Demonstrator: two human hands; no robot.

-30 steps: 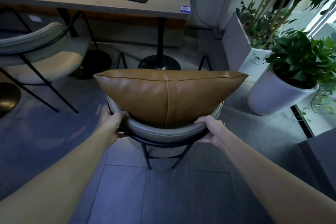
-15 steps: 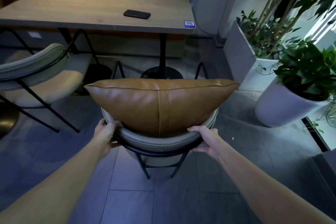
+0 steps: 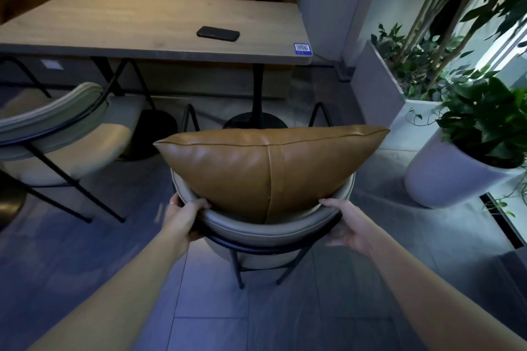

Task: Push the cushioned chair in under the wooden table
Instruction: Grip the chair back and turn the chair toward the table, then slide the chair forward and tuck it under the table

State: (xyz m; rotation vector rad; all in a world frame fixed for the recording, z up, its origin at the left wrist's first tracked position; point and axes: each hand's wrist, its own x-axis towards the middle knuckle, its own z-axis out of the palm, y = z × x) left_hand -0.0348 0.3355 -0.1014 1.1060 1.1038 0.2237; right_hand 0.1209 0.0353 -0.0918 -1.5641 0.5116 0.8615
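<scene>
The cushioned chair [image 3: 256, 226] stands in front of me, its grey curved backrest on a black metal frame. A tan leather cushion [image 3: 265, 164] leans against that backrest and hides the seat. My left hand [image 3: 184, 218] grips the backrest's left end. My right hand [image 3: 349, 226] grips its right end. The wooden table [image 3: 137, 28] lies beyond the chair, on a black pedestal leg with a round base [image 3: 255, 122]. The chair's front legs stand near that base, just short of the table's near edge.
A black phone [image 3: 218, 33] lies on the table near a blue sticker [image 3: 302, 48]. A second grey chair [image 3: 57, 134] stands at the left, partly under the table. A white round planter [image 3: 445, 177] and a square planter [image 3: 382, 94] stand at the right.
The chair has slid forward toward the table with both hands still on its backrest. More of the tabletop shows as my view has lifted.
</scene>
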